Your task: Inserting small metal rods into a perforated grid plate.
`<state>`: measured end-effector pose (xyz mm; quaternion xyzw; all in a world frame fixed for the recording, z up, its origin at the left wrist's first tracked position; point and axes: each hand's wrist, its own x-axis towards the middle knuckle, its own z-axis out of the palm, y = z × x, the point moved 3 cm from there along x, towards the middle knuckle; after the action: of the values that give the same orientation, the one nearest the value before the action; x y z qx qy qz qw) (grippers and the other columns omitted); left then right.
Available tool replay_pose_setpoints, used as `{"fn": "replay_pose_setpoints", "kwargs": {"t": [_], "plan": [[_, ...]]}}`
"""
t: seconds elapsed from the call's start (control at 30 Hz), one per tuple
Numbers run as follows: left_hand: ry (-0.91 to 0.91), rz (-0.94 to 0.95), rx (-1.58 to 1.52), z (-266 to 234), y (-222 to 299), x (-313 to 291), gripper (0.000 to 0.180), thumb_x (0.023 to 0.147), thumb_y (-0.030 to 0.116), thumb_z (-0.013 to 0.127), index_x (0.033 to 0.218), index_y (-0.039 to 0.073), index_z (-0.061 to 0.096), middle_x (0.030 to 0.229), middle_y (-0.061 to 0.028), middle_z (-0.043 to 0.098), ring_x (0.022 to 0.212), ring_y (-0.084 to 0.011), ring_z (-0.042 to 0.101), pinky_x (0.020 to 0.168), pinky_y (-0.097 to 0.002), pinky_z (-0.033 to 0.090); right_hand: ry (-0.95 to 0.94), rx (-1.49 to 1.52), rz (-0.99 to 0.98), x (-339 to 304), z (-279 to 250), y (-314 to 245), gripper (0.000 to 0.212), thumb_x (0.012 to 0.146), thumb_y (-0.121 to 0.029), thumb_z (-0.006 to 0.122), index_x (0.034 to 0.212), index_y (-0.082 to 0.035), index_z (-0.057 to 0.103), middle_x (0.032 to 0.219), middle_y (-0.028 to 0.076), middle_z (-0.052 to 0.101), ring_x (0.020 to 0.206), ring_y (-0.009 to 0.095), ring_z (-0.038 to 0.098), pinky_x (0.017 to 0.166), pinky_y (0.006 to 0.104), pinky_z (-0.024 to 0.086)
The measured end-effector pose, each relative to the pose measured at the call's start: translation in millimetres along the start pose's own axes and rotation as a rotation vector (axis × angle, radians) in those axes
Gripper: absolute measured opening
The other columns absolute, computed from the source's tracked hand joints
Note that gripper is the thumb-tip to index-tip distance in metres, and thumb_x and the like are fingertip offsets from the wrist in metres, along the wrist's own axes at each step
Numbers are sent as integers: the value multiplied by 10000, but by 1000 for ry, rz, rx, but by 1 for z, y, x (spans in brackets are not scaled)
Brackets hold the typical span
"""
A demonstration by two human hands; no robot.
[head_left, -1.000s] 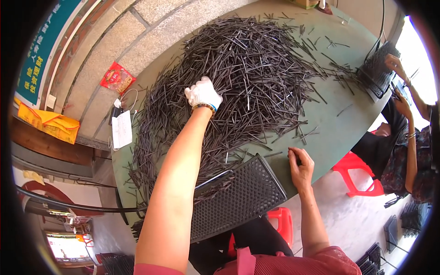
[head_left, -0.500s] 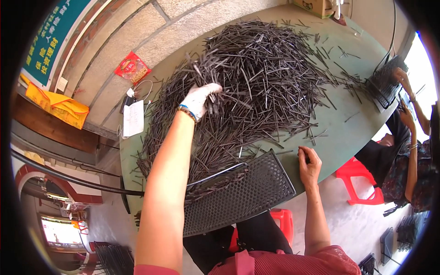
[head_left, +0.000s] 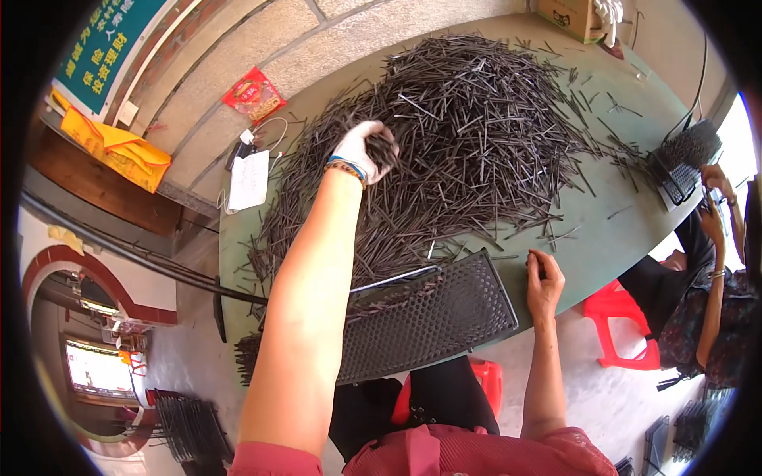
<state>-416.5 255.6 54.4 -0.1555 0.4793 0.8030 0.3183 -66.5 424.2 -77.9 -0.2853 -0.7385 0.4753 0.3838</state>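
Observation:
My left hand, in a white glove, is closed around a bunch of thin dark sticks at the left side of a big heap of dark sticks. My right hand is bare and hovers by the table's front edge with its fingers curled in. Whether a small piece is pinched in it I cannot make out. Between my arms, a black perforated tray lies tilted at the near edge, with a row of sticks set in its holes along the far side and a dense cluster at its left end.
The green table carries loose sticks to the right of the heap. A person at the right works at another black perforated tray. Red stools stand below. A red snack packet, a white paper and a cardboard box lie around the far side.
My left hand has closed more tightly around the sticks, which were fanned out and blurred before. The whole view has shifted slightly. My right hand keeps its curled pose.

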Motion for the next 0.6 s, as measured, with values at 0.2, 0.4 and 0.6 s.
{"fn": "replay_pose_setpoints", "kwargs": {"t": [0.2,0.4,0.6], "plan": [[-95,190,382,-28,0,-23,199,725,210,680,678,21,642,761,-115,634,657,-199,584,619,-324,478,-14,-8,-37,1,2,-2,101,888,-52,647,965,9,669,740,47,584,616,98,502,582,242,424],[-175,390,201,-9,3,-62,156,863,204,618,817,55,617,738,-89,633,667,-205,615,618,-332,531,71,274,73,7,6,-27,153,931,-83,616,1031,19,670,854,43,658,752,102,612,689,244,505],[-267,622,105,26,-21,-93,100,823,93,658,906,48,624,780,-76,658,658,-195,643,619,-321,549,-184,1004,555,61,116,-105,598,987,-484,467,1345,-6,497,1249,146,614,1148,224,566,981,378,425]]}}
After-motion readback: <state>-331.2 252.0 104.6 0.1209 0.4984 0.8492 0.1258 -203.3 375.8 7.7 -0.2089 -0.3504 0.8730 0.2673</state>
